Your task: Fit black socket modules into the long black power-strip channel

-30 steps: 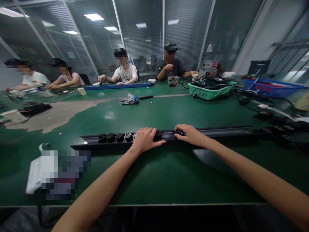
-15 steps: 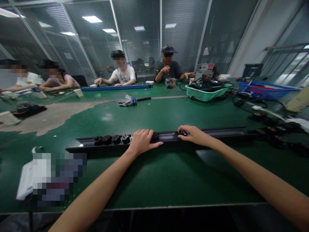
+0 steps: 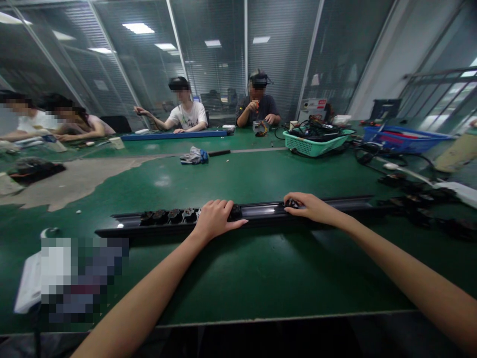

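Note:
A long black rail (image 3: 261,211) shaped like a channel lies across the table in front of me. Several small black socket modules (image 3: 174,215) sit in a row in its left part. My left hand (image 3: 214,219) lies over the right end of that row, its fingers over the far edge and its thumb along the near side, gripping the rail. Just right of that thumb, another black module (image 3: 234,212) is partly covered. My right hand (image 3: 307,206) pinches a small black module (image 3: 292,203) at the rail, its underside hidden by the fingers.
Loose black parts (image 3: 421,199) lie beyond the rail's right end. A green basket (image 3: 316,144) of cables and a blue basket (image 3: 410,140) stand farther back. Gloves (image 3: 194,155) lie mid-table; a white device (image 3: 28,283) is at left. Several people sit around the table.
My right hand has moved right along the rail with its module, widening the gap to my left hand. Across the table, one person's hand has risen; another has drawn a hand inward.

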{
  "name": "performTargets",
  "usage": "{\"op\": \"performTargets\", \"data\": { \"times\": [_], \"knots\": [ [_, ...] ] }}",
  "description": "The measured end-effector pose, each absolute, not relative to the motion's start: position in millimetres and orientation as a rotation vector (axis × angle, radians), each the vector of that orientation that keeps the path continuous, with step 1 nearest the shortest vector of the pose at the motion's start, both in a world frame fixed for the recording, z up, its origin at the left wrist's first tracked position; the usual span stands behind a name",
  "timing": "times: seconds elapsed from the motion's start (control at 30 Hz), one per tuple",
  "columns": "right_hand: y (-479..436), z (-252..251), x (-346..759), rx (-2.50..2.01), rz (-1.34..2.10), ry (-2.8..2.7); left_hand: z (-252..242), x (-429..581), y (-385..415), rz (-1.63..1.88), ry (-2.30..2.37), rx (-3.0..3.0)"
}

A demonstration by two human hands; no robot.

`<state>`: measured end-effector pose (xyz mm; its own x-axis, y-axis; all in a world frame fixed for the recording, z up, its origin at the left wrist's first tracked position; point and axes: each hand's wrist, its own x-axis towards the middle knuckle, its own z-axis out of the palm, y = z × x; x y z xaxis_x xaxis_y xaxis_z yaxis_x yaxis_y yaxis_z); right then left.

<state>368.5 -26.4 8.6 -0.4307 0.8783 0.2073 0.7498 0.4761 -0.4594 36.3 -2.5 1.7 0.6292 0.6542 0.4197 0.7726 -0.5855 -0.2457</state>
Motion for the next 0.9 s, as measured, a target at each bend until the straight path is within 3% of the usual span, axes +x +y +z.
{"op": "performTargets", "data": {
  "times": [0.9],
  "knots": [
    [-39.4, -0.4, 400.1, -1.43, 0.298, -2.172, 1.7, 36.8, -1.8, -0.377, -1.138, -2.443]
  ]
}}
